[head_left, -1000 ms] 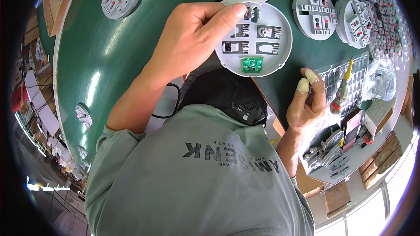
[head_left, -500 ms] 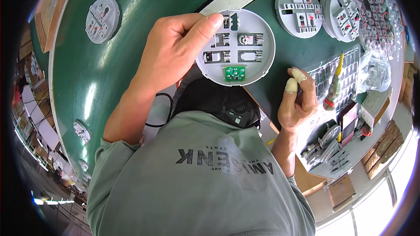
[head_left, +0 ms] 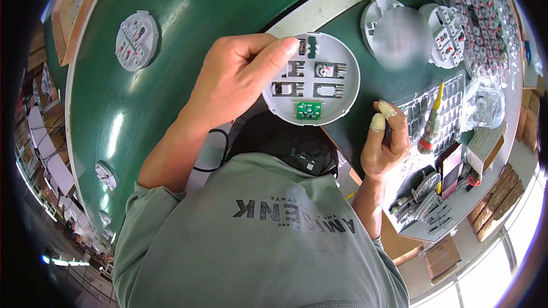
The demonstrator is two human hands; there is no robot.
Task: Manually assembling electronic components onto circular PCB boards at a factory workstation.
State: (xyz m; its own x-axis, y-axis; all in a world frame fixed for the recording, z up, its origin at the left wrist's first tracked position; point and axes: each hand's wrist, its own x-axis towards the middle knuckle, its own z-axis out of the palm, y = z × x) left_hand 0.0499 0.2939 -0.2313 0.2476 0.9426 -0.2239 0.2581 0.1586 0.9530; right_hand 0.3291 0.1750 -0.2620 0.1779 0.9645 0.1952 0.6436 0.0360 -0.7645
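My left hand [head_left: 240, 77] grips a round grey plastic housing [head_left: 337, 102] by its upper left rim, thumb on the inner face. The housing is held up above the bench edge with its open side in view. A small green circuit board [head_left: 309, 110] sits near its lower rim, and metal parts lie in its slots. To the right of the housing, apart from it, is my right hand [head_left: 385, 145], with pale covers on two fingertips. Those fingertips are closed together; anything between them is too small to make out.
More grey housings [head_left: 137, 41] lie on the green bench [head_left: 188, 0]. A blurred round patch hides most of one at the upper right. Beside my right hand are a clear compartment tray [head_left: 451, 100], a yellow-tipped tool [head_left: 432, 120] and clear plastic bags [head_left: 484, 102]. Wired parts [head_left: 476, 23] fill the far right corner.
The held housing and both hands keep nearly the same pose, while the whole view has shifted slightly. A blurred patch now covers one housing at the upper right.
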